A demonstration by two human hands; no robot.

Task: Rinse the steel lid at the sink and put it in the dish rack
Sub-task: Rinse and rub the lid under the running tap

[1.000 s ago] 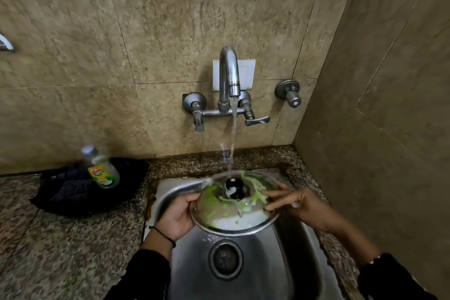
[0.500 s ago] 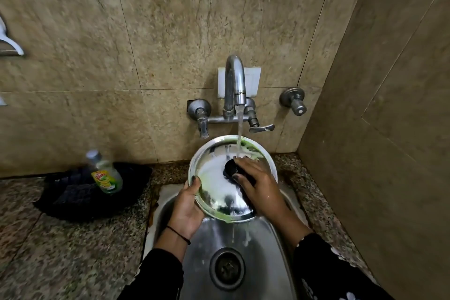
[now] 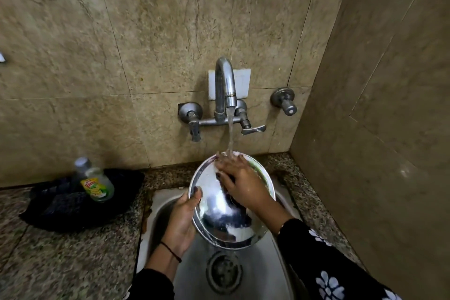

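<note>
A round steel lid [image 3: 219, 217] is held tilted up over the steel sink [image 3: 194, 273], its shiny domed face toward me. My left hand [image 3: 181, 219] grips its left rim, thumb on the face. My right hand [image 3: 239, 181] lies flat across the upper middle of the lid, covering the black knob, with fingers spread under the running water. The stream falls from the wall tap [image 3: 225, 90] onto my fingertips and the lid's top edge. A trace of green soap shows at the upper right rim. No dish rack is in view.
A dish-soap bottle [image 3: 93, 181] lies on a black cloth [image 3: 73, 204] on the granite counter [image 3: 60, 258] left of the sink. Tiled walls close in behind and at the right. The drain [image 3: 224, 273] sits below the lid.
The lid has gone from lying low and soapy in the sink to standing tilted under the stream. My right hand slid up over the knob into the water; most green soap is gone.
</note>
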